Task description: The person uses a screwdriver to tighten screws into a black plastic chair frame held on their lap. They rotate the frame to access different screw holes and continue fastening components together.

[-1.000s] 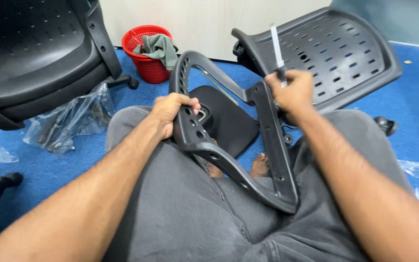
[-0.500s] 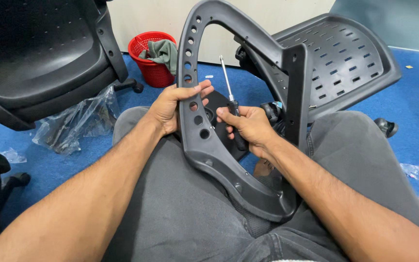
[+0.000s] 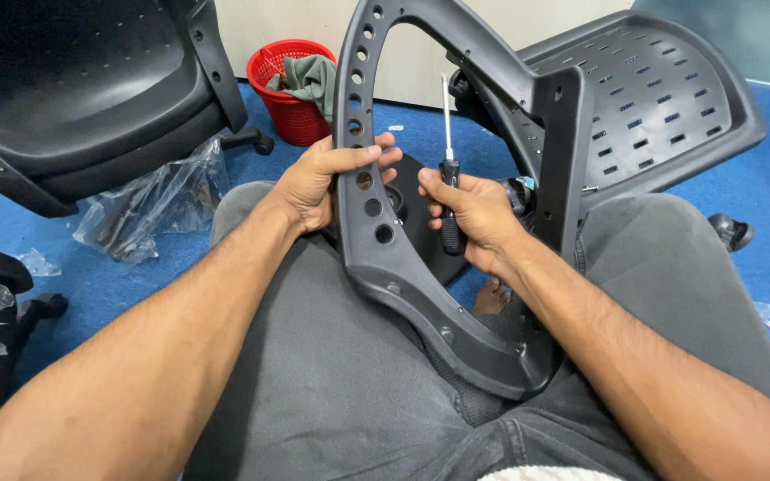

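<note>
A curved black plastic chair frame with a row of round holes stands upright on my lap, its lower end resting on my grey trousers. My left hand grips its perforated left bar at mid height. My right hand holds a screwdriver with a black handle, its thin metal shaft pointing up inside the frame's opening.
A black chair seat shell lies at the upper left and a perforated black seat pan at the upper right. A red basket with a cloth stands by the wall. Clear plastic wrap lies on the blue carpet.
The frame has been swung upright from lying tilted across my lap. My right hand came down from the frame's upper right to its middle, still holding the screwdriver.
</note>
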